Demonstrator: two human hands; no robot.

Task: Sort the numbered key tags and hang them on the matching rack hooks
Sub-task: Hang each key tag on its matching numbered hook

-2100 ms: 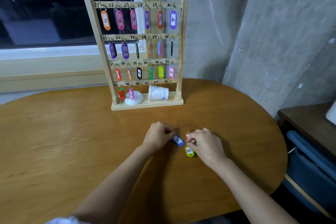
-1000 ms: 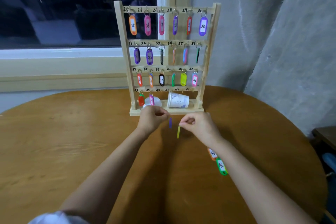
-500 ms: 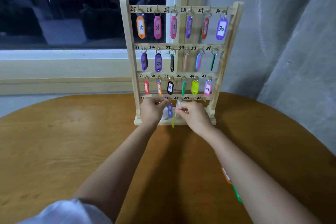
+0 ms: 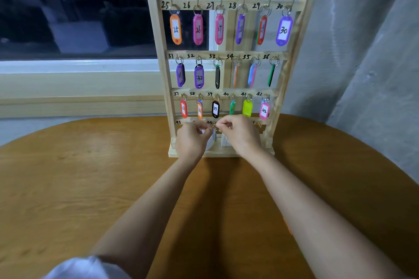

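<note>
Rack (image 4: 161, 52) position: upright on the far side of the wooden table (image 4: 90, 176), in front of the window (image 4: 102, 7) and beside a grey wall (image 4: 362, 63). Four numbered rails run across it. The upper three rails, marked 25 to 42, carry one hung tag per hook. Tag 30 (image 4: 283, 30), purple, faces the camera. Several tags in the second row hang edge-on, with their numbers unreadable.

Both hands are raised to the bottom rail (image 4: 263, 121), close to the mark 45.

- Left hand (image 4: 191, 140): fingers curled, thumb and forefinger pinched together at the top of the blue tag (image 4: 213, 137).
- Right hand (image 4: 240, 136): fingers curled, thumb and forefinger pinched at the ring of the yellow-green tag (image 4: 216, 138).

The fingertips of the two hands nearly meet. Both tags hang straight down between the hands, side by side and edge-on, just below the rail. Their numbers cannot be read. Whether either ring sits on a hook cannot be told, because the fingertips hide that point.

White objects (image 4: 224, 140) on the rack base show in part behind the hands; their shape is not clear. Marks 43 and 45 are legible on the bottom rail, and the hands cover most of the others. A white sleeve (image 4: 86, 267) shows at the lower left edge.
</note>
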